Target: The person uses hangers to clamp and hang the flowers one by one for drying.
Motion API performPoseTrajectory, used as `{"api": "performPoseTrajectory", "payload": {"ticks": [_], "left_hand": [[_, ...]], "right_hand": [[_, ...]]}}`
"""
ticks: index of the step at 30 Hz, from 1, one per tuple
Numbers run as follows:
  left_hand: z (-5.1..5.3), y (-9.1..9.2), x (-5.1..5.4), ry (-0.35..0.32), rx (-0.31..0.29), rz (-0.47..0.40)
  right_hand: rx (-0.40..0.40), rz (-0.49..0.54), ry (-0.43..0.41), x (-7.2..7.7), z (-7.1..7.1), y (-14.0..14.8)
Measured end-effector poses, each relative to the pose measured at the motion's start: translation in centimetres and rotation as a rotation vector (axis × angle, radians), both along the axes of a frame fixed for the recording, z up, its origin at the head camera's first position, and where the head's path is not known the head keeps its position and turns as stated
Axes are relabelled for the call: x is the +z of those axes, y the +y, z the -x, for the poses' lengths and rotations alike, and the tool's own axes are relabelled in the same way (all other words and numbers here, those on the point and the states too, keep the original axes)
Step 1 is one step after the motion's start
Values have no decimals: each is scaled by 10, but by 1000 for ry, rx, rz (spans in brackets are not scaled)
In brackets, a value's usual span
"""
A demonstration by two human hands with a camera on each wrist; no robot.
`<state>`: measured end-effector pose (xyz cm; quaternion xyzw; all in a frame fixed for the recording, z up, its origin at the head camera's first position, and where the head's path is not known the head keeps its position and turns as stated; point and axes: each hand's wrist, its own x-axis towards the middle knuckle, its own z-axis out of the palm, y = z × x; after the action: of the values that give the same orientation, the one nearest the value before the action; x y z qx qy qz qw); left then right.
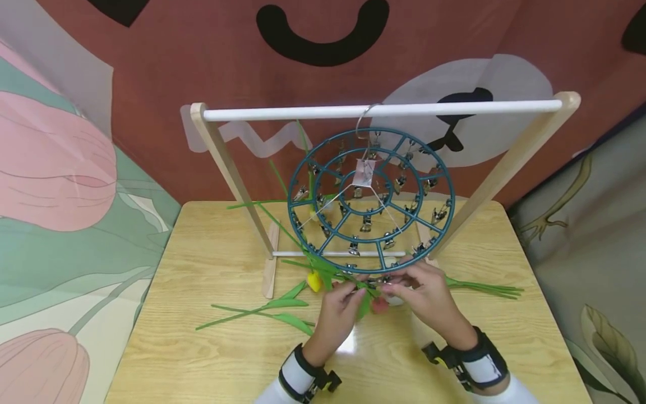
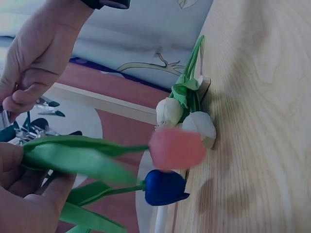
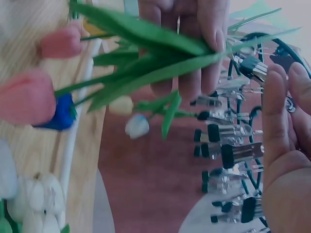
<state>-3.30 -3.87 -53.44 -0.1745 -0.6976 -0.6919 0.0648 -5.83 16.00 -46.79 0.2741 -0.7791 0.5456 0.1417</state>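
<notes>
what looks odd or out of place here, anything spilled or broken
Nothing looks spilled or broken. One oddity: the pink tulip in the left hand and the blue tulip near it point bloom-down, below the level of the round clip hanger, though flowers usually stand bloom-up.

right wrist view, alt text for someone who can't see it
A person's left grip holds a leafy pink tulip while the right grip pinches a clip. Behind the held bloom is a blue tulip; white tulips show in the frame's lower left and more clips toward its right.
</notes>
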Motion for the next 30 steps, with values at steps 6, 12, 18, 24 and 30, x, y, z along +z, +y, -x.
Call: {"api": "performPoseTrajectory", "payload": {"ticks": [6,12,18,24,30], "left_hand": [[1,2,2,-9,-34,8],[3,4,4,-12,-49,1],[4,3,3,-38,-58,2],[4,1,4,-55,-70,-2],[4,1,4,-65,-74,-15]], "right_hand": [[17,51,29,-3,1,-9],[49,78,29,-6,2,-15],[22,36,-20,-6,1,-17],[16,52,-24,-8,1,-18],[34,111,37,-10,1,-20]]}}
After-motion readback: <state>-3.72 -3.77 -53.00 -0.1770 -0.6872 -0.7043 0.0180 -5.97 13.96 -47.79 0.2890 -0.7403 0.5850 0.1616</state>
